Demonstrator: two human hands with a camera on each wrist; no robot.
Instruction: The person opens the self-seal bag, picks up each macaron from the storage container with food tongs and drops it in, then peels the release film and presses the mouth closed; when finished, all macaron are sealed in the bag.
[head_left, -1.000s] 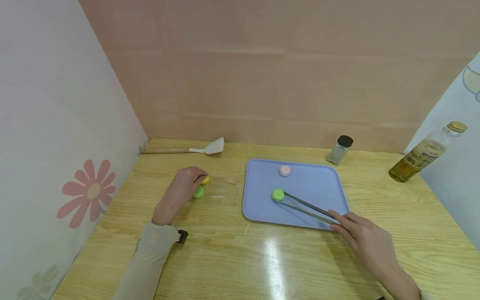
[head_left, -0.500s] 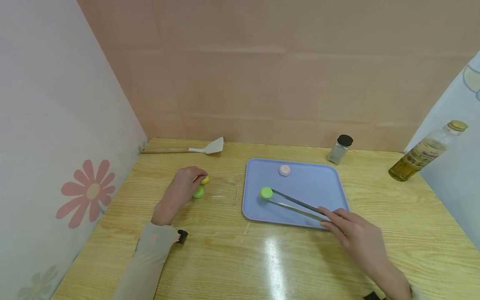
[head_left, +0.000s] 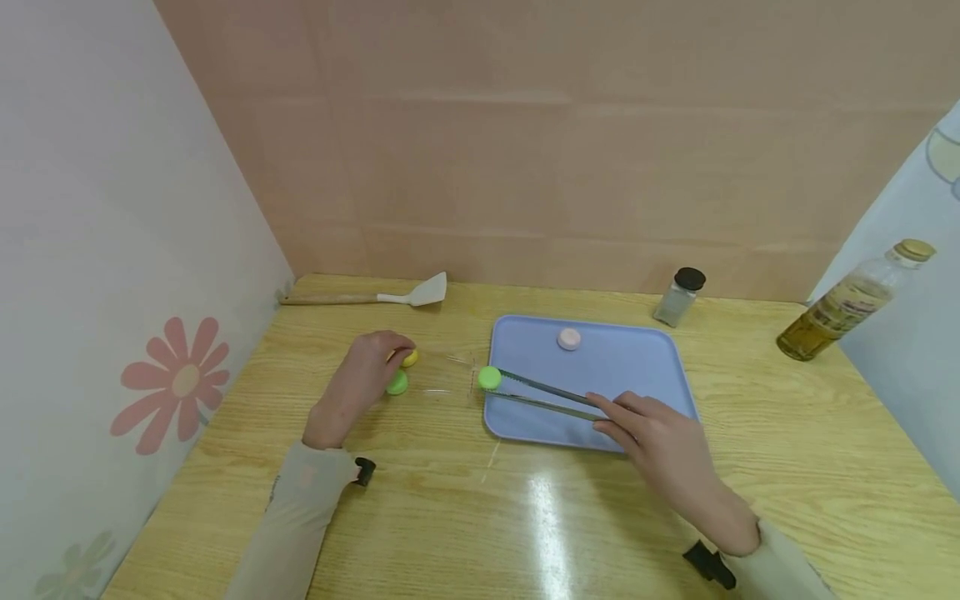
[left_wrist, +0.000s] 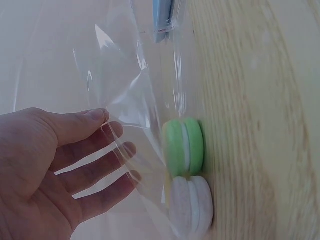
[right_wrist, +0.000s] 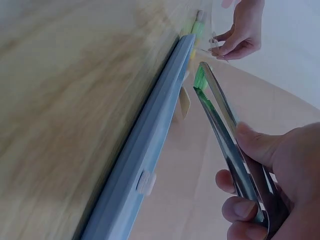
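Note:
My left hand point(head_left: 356, 379) pinches the edge of a clear plastic bag point(left_wrist: 125, 95) between thumb and fingers. Inside the bag, on the table, a green macaron point(left_wrist: 185, 147) and a pale macaron point(left_wrist: 191, 205) stand side by side in the left wrist view; a yellow macaron point(head_left: 409, 357) shows by the fingertips in the head view. My right hand point(head_left: 660, 446) grips metal tongs point(right_wrist: 226, 150), thumb on one arm and fingers on the other. Between the tong tips is another green macaron point(head_left: 490, 377), raised over the left edge of the blue tray point(head_left: 517, 425), close to the bag's mouth.
One pale pink macaron point(head_left: 569, 339) lies on the tray near its back edge. A spatula point(head_left: 429, 290) lies at the back left. Behind the tray stands a black-lidded jar point(head_left: 677, 302), with an oil bottle point(head_left: 836, 317) farther right. Walls border the table at the back and sides.
The right hand has moved left with the tongs, carrying the green macaron from over the middle of the tray to its left edge. The left hand has stayed in place.

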